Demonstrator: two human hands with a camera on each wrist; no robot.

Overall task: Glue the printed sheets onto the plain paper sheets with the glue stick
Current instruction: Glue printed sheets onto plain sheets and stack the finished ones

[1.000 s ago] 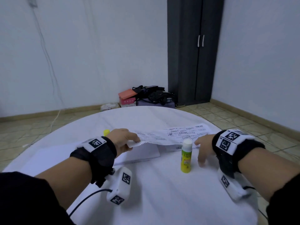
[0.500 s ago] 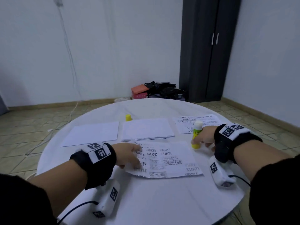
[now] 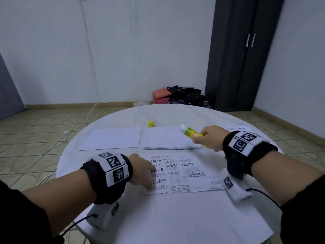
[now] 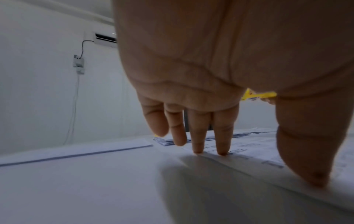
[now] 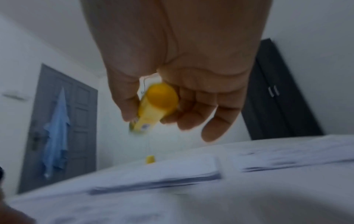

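A printed sheet (image 3: 186, 173) lies flat on the round white table (image 3: 158, 217) in front of me. My left hand (image 3: 143, 170) presses its left edge with straight fingers (image 4: 222, 144). My right hand (image 3: 209, 138) grips the yellow glue stick (image 3: 193, 135), lifted and tilted with its uncapped white tip pointing left over the stack of plain paper (image 3: 168, 140). In the right wrist view the glue stick (image 5: 153, 106) shows base-on between thumb and curled fingers. A single plain sheet (image 3: 112, 140) lies at the left. More printed sheets (image 3: 237, 128) lie behind my right wrist.
A yellow glue cap (image 3: 150, 123) stands on the table behind the paper stack. A dark wardrobe (image 3: 242, 50) and a pile of bags and boxes (image 3: 179, 97) are on the floor beyond the table. A cable (image 3: 88, 50) hangs down the wall.
The printed sheet was carried from the back of the table and laid flat in front of me. My right hand took hold of the standing glue stick and lifted it, tilted to the left.
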